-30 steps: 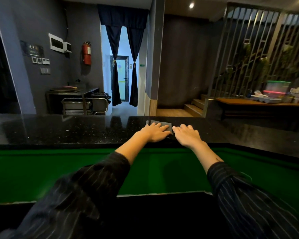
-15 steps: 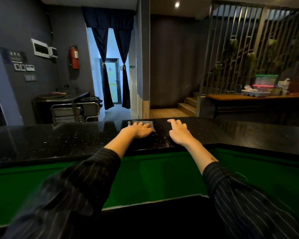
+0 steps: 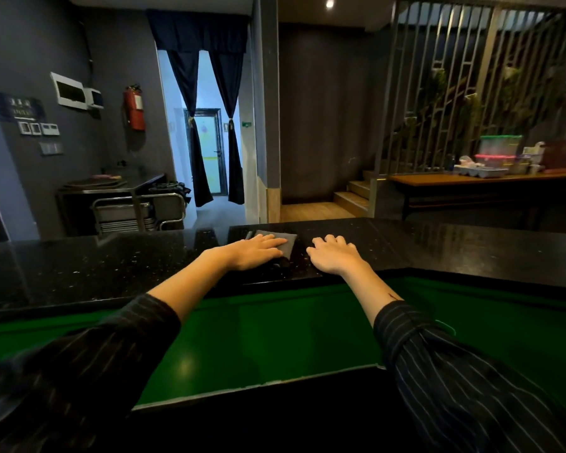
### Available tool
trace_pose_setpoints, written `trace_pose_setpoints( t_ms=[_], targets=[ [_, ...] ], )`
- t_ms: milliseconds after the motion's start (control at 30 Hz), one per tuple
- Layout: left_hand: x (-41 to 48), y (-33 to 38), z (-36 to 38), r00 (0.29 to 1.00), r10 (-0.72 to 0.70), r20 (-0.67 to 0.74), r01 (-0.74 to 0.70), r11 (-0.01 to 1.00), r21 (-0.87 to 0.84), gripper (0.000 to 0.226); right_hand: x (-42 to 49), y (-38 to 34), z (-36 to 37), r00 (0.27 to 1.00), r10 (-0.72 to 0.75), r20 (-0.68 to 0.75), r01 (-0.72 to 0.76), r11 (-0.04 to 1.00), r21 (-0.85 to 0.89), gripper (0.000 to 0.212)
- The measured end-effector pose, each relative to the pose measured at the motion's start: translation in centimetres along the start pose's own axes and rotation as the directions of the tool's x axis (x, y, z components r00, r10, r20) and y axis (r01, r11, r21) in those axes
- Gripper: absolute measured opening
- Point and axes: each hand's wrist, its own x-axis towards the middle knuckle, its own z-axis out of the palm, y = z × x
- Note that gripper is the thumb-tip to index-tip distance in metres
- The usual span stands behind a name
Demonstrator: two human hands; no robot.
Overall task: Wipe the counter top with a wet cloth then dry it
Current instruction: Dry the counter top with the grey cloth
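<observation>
A glossy black speckled counter top (image 3: 111, 266) runs across the view at arm's length. A grey folded cloth (image 3: 286, 241) lies flat on it near the far edge. My left hand (image 3: 254, 251) presses palm-down on the cloth and covers most of it; only its right part shows. My right hand (image 3: 332, 256) rests flat on the bare counter just right of the cloth, fingers spread, holding nothing. A small gap separates the two hands.
A green lower surface (image 3: 258, 341) lies between me and the counter. Beyond the counter stand a metal trolley (image 3: 138, 212), a curtained doorway (image 3: 206, 152), steps (image 3: 353, 194) and a wooden table with plastic containers (image 3: 490, 158) at the right.
My right hand has come off the cloth and moved right onto bare counter. My left hand stays on the cloth. The view has shifted a little to the right.
</observation>
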Motion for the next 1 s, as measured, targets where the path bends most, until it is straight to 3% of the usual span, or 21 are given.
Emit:
trace_pose_setpoints(
  t_ms=[233, 433, 500, 600, 667, 767, 900, 1000],
  targets=[
    [7.6, -2.4, -0.4, 0.974, -0.223, 0.041, 0.222, 0.975, 0.025, 0.061, 0.5, -0.1, 0.3, 1.0, 0.0, -0.02, 0.0, 1.0, -0.011, 0.05],
    [12.3, -1.1, 0.4, 0.989, -0.135, 0.064, 0.129, 0.988, 0.08, 0.107, 0.7, -0.3, 0.2, 0.999, 0.03, -0.028, -0.031, 0.999, -0.032, 0.052],
    [9.4, 0.1, 0.0, 0.995, -0.084, 0.061, 0.08, 0.995, 0.066, 0.101, 0.7, -0.6, -0.3, 0.999, 0.047, -0.012, -0.047, 0.998, -0.039, 0.052],
    [5.8, -0.7, -0.1, 0.999, -0.017, 0.033, 0.015, 0.998, 0.062, 0.062, 1.0, -1.4, -1.1, 0.997, 0.068, 0.019, -0.067, 0.997, -0.047, 0.054],
    [4.2, -2.7, 0.0, 0.998, -0.062, 0.0, 0.062, 0.997, 0.038, 0.054, 1.1, -1.8, -1.2, 0.996, 0.077, 0.046, -0.075, 0.996, -0.044, 0.055],
    [3.8, -6.3, -0.6, 0.977, -0.213, 0.004, 0.213, 0.976, -0.032, 0.057, 1.2, -2.1, -0.6, 0.996, 0.08, 0.039, -0.079, 0.996, -0.045, 0.053],
    [7.0, -7.6, -1.0, 0.947, -0.316, 0.058, 0.316, 0.949, 0.007, 0.069, 1.6, -2.3, 0.0, 0.996, 0.088, 0.017, -0.087, 0.996, -0.029, 0.051],
    [9.2, -6.2, -1.0, 0.935, -0.347, 0.067, 0.349, 0.937, -0.015, 0.067, 2.0, -3.2, -0.5, 0.991, 0.12, 0.053, -0.119, 0.992, -0.036, 0.053]
  ],
)
